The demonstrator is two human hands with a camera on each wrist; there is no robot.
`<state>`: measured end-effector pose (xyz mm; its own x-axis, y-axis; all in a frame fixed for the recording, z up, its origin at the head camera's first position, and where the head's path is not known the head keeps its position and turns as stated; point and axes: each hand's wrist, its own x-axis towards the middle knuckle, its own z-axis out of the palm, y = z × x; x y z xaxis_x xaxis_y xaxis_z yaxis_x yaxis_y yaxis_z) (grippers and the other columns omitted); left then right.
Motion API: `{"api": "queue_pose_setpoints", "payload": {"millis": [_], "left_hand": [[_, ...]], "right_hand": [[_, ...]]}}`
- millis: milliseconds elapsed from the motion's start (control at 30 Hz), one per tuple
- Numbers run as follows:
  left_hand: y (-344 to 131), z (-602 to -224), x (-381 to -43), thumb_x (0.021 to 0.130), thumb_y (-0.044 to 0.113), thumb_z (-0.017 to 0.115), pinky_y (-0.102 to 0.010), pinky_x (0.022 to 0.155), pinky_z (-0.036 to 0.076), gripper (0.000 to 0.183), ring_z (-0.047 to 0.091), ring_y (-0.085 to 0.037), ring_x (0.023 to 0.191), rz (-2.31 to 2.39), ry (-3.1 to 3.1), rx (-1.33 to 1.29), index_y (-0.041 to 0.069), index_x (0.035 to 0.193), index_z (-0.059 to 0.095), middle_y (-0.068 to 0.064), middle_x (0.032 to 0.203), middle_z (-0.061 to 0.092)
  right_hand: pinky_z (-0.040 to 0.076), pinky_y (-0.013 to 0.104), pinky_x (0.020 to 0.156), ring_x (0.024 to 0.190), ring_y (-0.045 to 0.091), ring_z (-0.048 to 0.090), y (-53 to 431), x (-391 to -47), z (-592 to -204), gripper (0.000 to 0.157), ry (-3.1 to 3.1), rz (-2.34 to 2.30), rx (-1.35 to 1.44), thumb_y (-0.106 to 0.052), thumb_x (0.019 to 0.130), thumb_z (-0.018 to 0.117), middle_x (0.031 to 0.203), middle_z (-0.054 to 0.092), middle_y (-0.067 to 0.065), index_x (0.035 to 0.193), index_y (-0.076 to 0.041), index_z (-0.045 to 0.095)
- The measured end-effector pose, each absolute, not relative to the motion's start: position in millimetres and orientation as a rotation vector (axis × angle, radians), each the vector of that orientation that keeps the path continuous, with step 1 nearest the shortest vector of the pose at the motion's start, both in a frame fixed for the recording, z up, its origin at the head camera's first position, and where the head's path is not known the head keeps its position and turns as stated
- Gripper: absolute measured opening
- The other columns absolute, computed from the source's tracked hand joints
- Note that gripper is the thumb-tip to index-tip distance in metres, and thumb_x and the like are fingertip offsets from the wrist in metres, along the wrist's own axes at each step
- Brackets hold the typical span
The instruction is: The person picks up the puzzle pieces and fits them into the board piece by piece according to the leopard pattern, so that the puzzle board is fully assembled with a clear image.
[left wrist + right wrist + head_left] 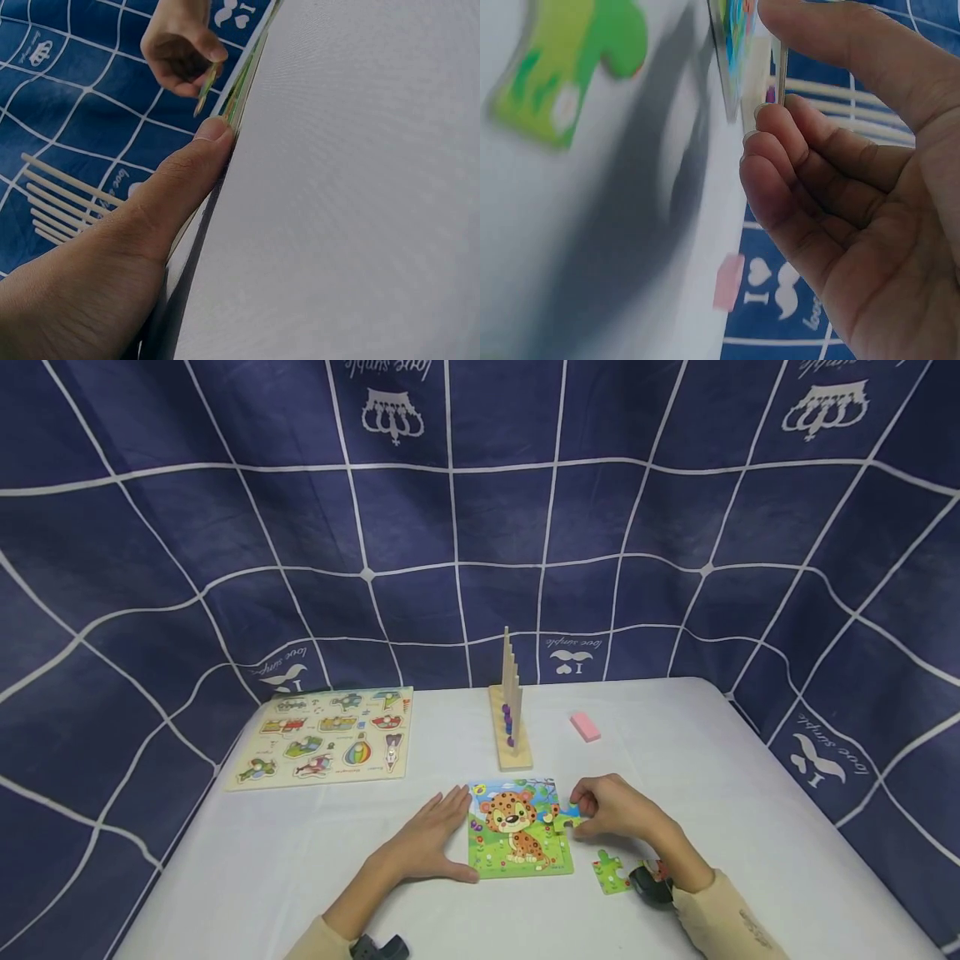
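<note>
Piece [570,814] pinched in right hand [618,810], at right edge of puzzle [517,833]; contact and long axis hard to judge. Left hand [431,839], farther from piece, laid straight-fingered along puzzle's left edge.

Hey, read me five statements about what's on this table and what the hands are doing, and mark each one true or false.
1. The right hand pinches a puzzle piece. True.
2. Both hands hold pieces. False: the left hand holds none and lies beside the leopard puzzle.
3. The pink block lies right of the peg stand. True.
4. The vehicle board stands upright. False: the vehicle board lies flat on the table.
5. A green loose piece lies off the puzzle. True.
</note>
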<state>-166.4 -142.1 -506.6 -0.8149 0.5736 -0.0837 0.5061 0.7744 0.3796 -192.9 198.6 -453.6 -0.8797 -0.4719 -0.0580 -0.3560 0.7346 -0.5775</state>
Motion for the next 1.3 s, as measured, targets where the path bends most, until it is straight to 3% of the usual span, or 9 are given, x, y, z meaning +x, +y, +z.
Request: {"api": "queue_pose_setpoints", "payload": {"millis": [800,1133,1300], "left_hand": [[-144,-506,-166,0.066,0.084,0.061,-0.044,0.125,0.013,0.125,0.012,-0.022,0.153,0.511,2.774,0.866,0.005,0.155,0.022,-0.007,0.164,0.013],[-144,-505,-167,0.066,0.082,0.063,-0.045,0.125,0.013,0.125,0.012,-0.023,0.153,0.503,2.770,0.865,0.005,0.154,0.022,-0.008,0.164,0.013],[-143,-506,-168,0.065,0.083,0.063,-0.045,0.125,0.014,0.126,0.013,-0.024,0.153,0.505,2.777,0.871,0.004,0.154,0.022,-0.009,0.164,0.014]], "right_hand": [[0.043,0.021,0.059,0.066,0.009,0.048,152,-197,-452,0.034,2.745,-0.629,-0.642,-0.017,0.062,0.091,0.072,0.059,-0.004,0.086,-0.009,0.068],[0.045,0.022,0.062,0.070,0.010,0.051,152,-196,-457,0.040,2.725,-0.661,-0.592,-0.019,0.061,0.092,0.076,0.061,-0.004,0.093,-0.007,0.071],[0.045,0.020,0.059,0.068,0.009,0.051,158,-199,-460,0.034,2.688,-0.738,-0.655,-0.017,0.065,0.090,0.075,0.061,-0.004,0.092,-0.008,0.071]]}}
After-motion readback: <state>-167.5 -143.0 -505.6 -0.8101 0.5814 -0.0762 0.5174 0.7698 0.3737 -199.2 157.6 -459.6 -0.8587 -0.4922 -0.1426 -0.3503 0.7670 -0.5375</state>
